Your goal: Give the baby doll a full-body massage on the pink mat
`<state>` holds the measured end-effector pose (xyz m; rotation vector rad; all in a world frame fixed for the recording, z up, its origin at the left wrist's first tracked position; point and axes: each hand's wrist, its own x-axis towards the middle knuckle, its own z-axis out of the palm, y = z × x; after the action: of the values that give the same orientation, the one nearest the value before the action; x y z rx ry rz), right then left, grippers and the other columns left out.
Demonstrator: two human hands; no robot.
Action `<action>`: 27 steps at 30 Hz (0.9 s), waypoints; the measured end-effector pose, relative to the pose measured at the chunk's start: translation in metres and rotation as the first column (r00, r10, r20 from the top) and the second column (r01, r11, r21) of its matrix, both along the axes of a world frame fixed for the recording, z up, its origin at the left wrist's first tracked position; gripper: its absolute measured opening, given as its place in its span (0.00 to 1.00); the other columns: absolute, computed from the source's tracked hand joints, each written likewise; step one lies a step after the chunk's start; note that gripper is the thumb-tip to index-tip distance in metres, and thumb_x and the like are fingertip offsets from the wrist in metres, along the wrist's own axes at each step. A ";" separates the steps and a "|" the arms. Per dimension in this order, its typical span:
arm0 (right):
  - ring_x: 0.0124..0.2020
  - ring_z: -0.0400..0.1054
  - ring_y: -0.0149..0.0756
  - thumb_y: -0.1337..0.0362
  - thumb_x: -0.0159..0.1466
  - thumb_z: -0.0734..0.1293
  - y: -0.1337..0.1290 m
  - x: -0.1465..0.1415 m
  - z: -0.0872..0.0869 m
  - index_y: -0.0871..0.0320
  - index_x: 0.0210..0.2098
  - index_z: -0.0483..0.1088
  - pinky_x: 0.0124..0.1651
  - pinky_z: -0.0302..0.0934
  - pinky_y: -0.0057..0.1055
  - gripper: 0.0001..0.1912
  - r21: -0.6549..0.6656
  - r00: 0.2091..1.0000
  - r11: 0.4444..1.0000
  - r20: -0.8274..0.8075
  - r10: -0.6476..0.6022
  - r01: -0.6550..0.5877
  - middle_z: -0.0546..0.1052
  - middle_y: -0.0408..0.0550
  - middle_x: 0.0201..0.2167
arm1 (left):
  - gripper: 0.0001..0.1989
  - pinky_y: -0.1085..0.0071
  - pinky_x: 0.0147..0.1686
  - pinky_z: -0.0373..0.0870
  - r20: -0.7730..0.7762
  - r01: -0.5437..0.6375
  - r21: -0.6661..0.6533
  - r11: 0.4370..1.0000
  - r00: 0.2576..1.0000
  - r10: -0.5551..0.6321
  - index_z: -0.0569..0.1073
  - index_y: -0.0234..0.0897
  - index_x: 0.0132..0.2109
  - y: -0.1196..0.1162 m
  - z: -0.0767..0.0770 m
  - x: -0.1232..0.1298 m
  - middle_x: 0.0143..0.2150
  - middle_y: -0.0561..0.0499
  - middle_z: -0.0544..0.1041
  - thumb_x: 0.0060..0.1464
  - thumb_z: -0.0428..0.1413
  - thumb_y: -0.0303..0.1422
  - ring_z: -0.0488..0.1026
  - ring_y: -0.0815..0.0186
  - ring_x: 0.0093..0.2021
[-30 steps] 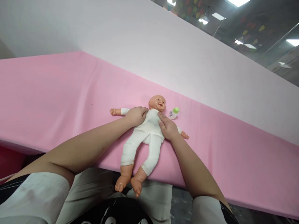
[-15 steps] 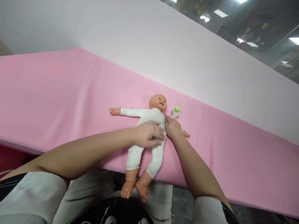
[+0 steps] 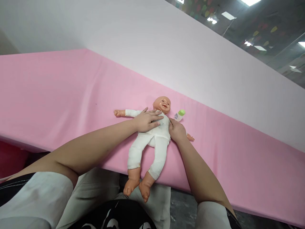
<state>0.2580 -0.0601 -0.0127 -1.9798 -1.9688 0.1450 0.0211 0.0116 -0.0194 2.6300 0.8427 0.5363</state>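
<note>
A pink tabletop [image 3: 59, 86] is seen, and on it a baby doll [image 3: 159, 128] in a white suit is laid on its back, with its feet over the near edge. One doll arm is stretched out to the left, and its small fist is rested on the pink cover. The doll's chest is covered by the left hand [image 3: 149, 121], which is laid flat and open, palm down, with its fingers spread a little; nothing is gripped by it. Next, the doll's side, just below the shoulder, is touched by the right hand [image 3: 177, 129]. Its fingers are curled in, but it cannot be told if the cloth is pinched. Just past that hand, a little bottle [image 3: 179, 115] with a green cap is seen, tipped over at a slant near the doll's head. Farther right, the doll's other small hand is seen on the pink cover.
</note>
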 end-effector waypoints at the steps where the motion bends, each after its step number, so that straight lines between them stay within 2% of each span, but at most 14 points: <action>1: 0.56 0.76 0.48 0.60 0.74 0.55 -0.001 0.000 -0.001 0.49 0.66 0.70 0.59 0.69 0.45 0.25 0.032 1.000 0.999 -0.017 0.020 -0.019 0.81 0.48 0.58 | 0.28 0.38 0.76 0.38 0.032 -0.022 0.008 1.000 0.999 0.022 0.67 0.48 0.73 0.003 -0.002 0.000 0.78 0.48 0.60 0.73 0.43 0.47 0.55 0.54 0.78; 4: 0.64 0.72 0.48 0.57 0.73 0.59 -0.010 -0.005 0.000 0.56 0.65 0.71 0.68 0.64 0.47 0.25 0.175 0.984 0.973 -0.075 0.164 -0.149 0.78 0.53 0.63 | 0.25 0.45 0.77 0.45 0.119 -0.142 0.019 0.990 0.983 0.139 0.72 0.46 0.69 0.010 -0.006 -0.002 0.72 0.49 0.72 0.72 0.44 0.40 0.67 0.59 0.72; 7: 0.71 0.65 0.45 0.55 0.73 0.60 -0.027 -0.018 0.005 0.56 0.65 0.72 0.75 0.57 0.47 0.25 0.260 0.892 0.875 -0.093 0.443 -0.408 0.74 0.53 0.67 | 0.23 0.45 0.75 0.51 0.110 -0.283 0.015 0.959 0.954 0.279 0.78 0.45 0.63 0.019 -0.006 -0.004 0.63 0.49 0.80 0.69 0.44 0.35 0.77 0.57 0.63; 10: 0.72 0.64 0.44 0.52 0.74 0.59 -0.048 -0.039 0.013 0.51 0.65 0.73 0.77 0.54 0.50 0.25 0.212 0.720 0.717 -0.076 0.690 -0.664 0.74 0.49 0.67 | 0.21 0.49 0.70 0.61 0.042 -0.347 0.035 0.937 0.938 0.345 0.82 0.45 0.54 0.025 -0.004 -0.007 0.55 0.49 0.85 0.68 0.45 0.34 0.81 0.56 0.54; 12: 0.73 0.63 0.45 0.49 0.73 0.60 -0.060 -0.054 0.017 0.50 0.65 0.72 0.79 0.47 0.52 0.26 0.158 0.634 0.637 -0.073 0.770 -0.755 0.74 0.48 0.67 | 0.20 0.55 0.63 0.68 0.016 -0.354 0.050 0.934 0.935 0.353 0.83 0.45 0.51 0.027 -0.003 -0.008 0.52 0.49 0.86 0.67 0.46 0.35 0.82 0.56 0.51; 14: 0.74 0.62 0.46 0.44 0.71 0.63 -0.065 -0.064 0.017 0.49 0.67 0.71 0.80 0.40 0.53 0.29 0.114 0.585 0.588 -0.067 0.808 -0.800 0.74 0.48 0.68 | 0.20 0.58 0.56 0.72 -0.004 -0.350 0.069 0.934 0.936 0.351 0.83 0.44 0.49 0.027 -0.003 -0.007 0.50 0.47 0.86 0.67 0.46 0.35 0.82 0.55 0.49; 15: 0.74 0.61 0.47 0.42 0.70 0.65 -0.064 -0.066 0.016 0.49 0.67 0.70 0.80 0.37 0.55 0.31 0.096 0.583 0.586 -0.062 0.810 -0.804 0.73 0.49 0.68 | 0.20 0.59 0.54 0.73 -0.015 -0.347 0.082 0.934 0.937 0.349 0.83 0.43 0.48 0.026 -0.003 -0.007 0.49 0.47 0.86 0.67 0.45 0.35 0.82 0.55 0.48; 17: 0.76 0.58 0.50 0.41 0.70 0.65 -0.057 -0.064 0.012 0.49 0.69 0.68 0.80 0.33 0.59 0.34 0.067 0.635 0.636 -0.046 0.771 -0.768 0.72 0.50 0.70 | 0.21 0.59 0.53 0.72 -0.040 -0.338 0.109 0.935 0.938 0.344 0.83 0.43 0.48 0.026 -0.003 -0.005 0.48 0.46 0.86 0.67 0.44 0.35 0.82 0.55 0.47; 19: 0.77 0.55 0.52 0.42 0.72 0.63 -0.043 -0.055 0.006 0.49 0.71 0.66 0.79 0.32 0.63 0.33 0.057 0.730 0.730 -0.034 0.683 -0.681 0.69 0.51 0.72 | 0.20 0.59 0.55 0.72 -0.059 -0.326 0.131 0.936 0.940 0.335 0.82 0.43 0.49 0.027 -0.004 -0.003 0.49 0.46 0.86 0.67 0.44 0.35 0.82 0.55 0.48; 22: 0.78 0.52 0.49 0.48 0.75 0.59 -0.018 -0.032 -0.004 0.49 0.72 0.64 0.79 0.38 0.61 0.29 0.090 0.850 0.850 -0.049 0.525 -0.520 0.64 0.50 0.75 | 0.21 0.55 0.59 0.69 -0.065 -0.297 0.133 0.945 0.949 0.308 0.80 0.43 0.54 0.027 -0.007 -0.002 0.54 0.46 0.85 0.68 0.44 0.35 0.81 0.55 0.53; 24: 0.78 0.54 0.47 0.50 0.76 0.57 -0.007 -0.016 -0.009 0.52 0.71 0.65 0.78 0.46 0.55 0.29 0.148 0.907 0.904 -0.076 0.414 -0.401 0.65 0.52 0.74 | 0.21 0.48 0.66 0.64 -0.062 -0.294 0.154 0.943 0.950 0.306 0.79 0.43 0.55 0.025 -0.010 -0.004 0.55 0.45 0.84 0.69 0.43 0.35 0.80 0.54 0.55; 27: 0.71 0.64 0.47 0.52 0.77 0.54 -0.001 0.003 -0.015 0.56 0.73 0.62 0.73 0.56 0.50 0.30 0.141 0.967 0.960 -0.037 0.251 -0.243 0.69 0.55 0.71 | 0.21 0.38 0.72 0.47 -0.075 -0.320 0.260 0.911 0.934 0.350 0.80 0.43 0.54 0.021 -0.016 -0.014 0.53 0.43 0.84 0.70 0.43 0.37 0.76 0.50 0.61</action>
<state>0.2610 -0.0615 -0.0276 -1.6247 -2.1241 0.1213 0.0068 0.0324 -0.0357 2.7727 1.3645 0.6057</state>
